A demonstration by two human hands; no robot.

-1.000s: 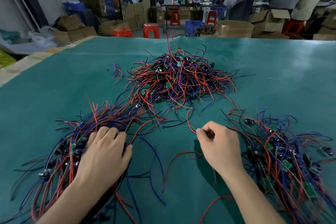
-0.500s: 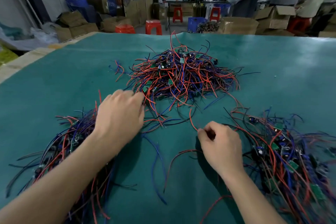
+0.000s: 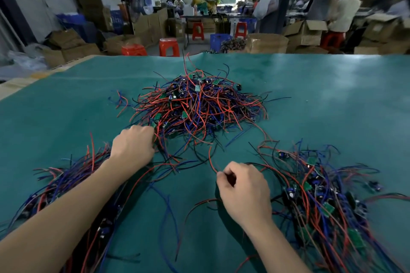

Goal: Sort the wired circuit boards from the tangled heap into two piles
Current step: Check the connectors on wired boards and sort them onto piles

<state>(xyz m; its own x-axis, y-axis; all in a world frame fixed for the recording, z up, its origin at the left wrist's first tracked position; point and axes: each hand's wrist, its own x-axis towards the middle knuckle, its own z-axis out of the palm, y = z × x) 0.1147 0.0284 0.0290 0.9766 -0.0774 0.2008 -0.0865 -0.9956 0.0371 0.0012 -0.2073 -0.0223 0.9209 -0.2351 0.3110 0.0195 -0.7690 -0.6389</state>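
The tangled heap [image 3: 197, 106] of wired circuit boards, a mound of red, blue and black leads with small green boards showing through, is seen at the centre of the frame on the teal table [image 3: 332, 99]. Its lower left edge is met by the left hand [image 3: 133, 145], whose fingers are curled down into the wires there (whether anything is actually gripped cannot be told, since the fingertips are hidden behind the knuckles). A red wire [image 3: 210, 159] that trails down from the heap is pinched between thumb and forefinger of the right hand [image 3: 244, 190], which lies at lower centre with the other fingers curled in. Two sorted piles are found nearer the bottom of the frame: the left pile [image 3: 62, 186], lying in the lower left and partly covered by the left forearm, and the right pile [image 3: 328, 195], spread across the lower right just beside the right hand, with green boards and dark capacitors visible among its wires. A loose blue wire [image 3: 168, 204] is laid on the table between the two forearms. Beyond the far table edge, orange stools [image 3: 169, 46], cardboard boxes [image 3: 304, 33] and a blue crate [image 3: 218, 41] are seen across the upper part of the frame, somewhat blurred.
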